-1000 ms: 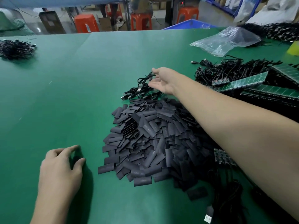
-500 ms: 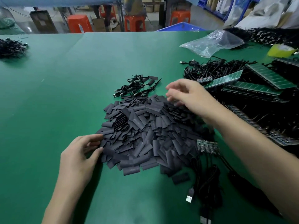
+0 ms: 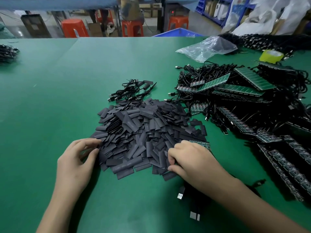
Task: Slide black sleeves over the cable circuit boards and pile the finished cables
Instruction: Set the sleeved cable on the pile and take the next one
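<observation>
Nearest edge: USB plugs (image 3: 180, 195) of a black cable are seen on the green table (image 3: 50, 101), just under the right forearm. Left hand (image 3: 75, 160) is placed at the near-left edge of the sleeve pile (image 3: 143, 132); fingers are curled, thumb and forefinger set narrow, tips touching the outermost sleeves (whether one is actually pinched cannot be told). Right hand (image 3: 190, 158) is placed at the near-right edge of the same pile, knuckles up, fingers curled tight with tips buried among sleeves; what is gripped, if anything, is hidden and cannot be told. The pile is bracketed between both hands, with its bulk lying beyond the fingertips. A circuit board strip (image 3: 201, 143) is seen just beside the right knuckles on the far side, partly covered by the hand. Beyond the pile, at its far edge, a small heap of finished cables (image 3: 133, 91) is laid, with black sleeves seen at some ends. To the right, well apart from the left hand and nearer the right one, a large cable tangle (image 3: 210, 71) is spread, with green board panels (image 3: 235, 84) lying on it. Further back a clear plastic bag (image 3: 207, 47) and a yellow tape roll (image 3: 271, 56) are seen, with another cable heap (image 3: 272, 42) behind them. A separate cable bundle (image 3: 6, 52) is found at the far left. Orange stools (image 3: 74, 28) and a blue bin (image 3: 178, 32) are visible past the table.
</observation>
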A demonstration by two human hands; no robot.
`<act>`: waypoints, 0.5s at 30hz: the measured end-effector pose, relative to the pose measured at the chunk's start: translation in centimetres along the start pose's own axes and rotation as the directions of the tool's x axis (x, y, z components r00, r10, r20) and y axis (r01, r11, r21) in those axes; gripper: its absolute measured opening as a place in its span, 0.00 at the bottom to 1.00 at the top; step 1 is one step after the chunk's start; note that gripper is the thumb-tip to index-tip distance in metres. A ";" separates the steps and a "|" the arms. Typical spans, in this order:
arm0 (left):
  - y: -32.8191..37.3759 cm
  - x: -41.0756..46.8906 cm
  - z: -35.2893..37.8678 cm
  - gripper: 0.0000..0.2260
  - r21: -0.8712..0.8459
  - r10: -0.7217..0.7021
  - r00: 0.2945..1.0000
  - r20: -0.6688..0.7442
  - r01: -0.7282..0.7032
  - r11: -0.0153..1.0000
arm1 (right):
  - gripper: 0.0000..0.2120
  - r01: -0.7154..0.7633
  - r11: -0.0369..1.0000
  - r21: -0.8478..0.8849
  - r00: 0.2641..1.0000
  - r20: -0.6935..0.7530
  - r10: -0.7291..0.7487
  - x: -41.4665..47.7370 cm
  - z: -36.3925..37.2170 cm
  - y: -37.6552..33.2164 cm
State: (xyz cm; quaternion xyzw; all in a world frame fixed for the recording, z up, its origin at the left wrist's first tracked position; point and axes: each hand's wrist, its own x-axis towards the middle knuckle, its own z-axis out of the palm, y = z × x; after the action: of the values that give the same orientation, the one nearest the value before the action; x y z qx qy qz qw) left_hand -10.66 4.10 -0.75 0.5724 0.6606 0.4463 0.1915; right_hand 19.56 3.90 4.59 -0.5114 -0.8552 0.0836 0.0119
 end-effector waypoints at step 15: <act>6.4 -3.1 5.8 0.26 0.077 0.564 0.676 0.475 -0.670 0.738 | 0.31 -0.442 0.894 0.072 0.897 0.007 0.443 -1.0 0.1 7.6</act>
State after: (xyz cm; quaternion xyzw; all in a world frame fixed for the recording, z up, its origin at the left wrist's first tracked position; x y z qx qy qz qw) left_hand -1.67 2.98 0.58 0.8637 0.4183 0.2651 0.0934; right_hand 26.67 6.56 3.38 -0.6921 -0.7129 0.1121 0.0152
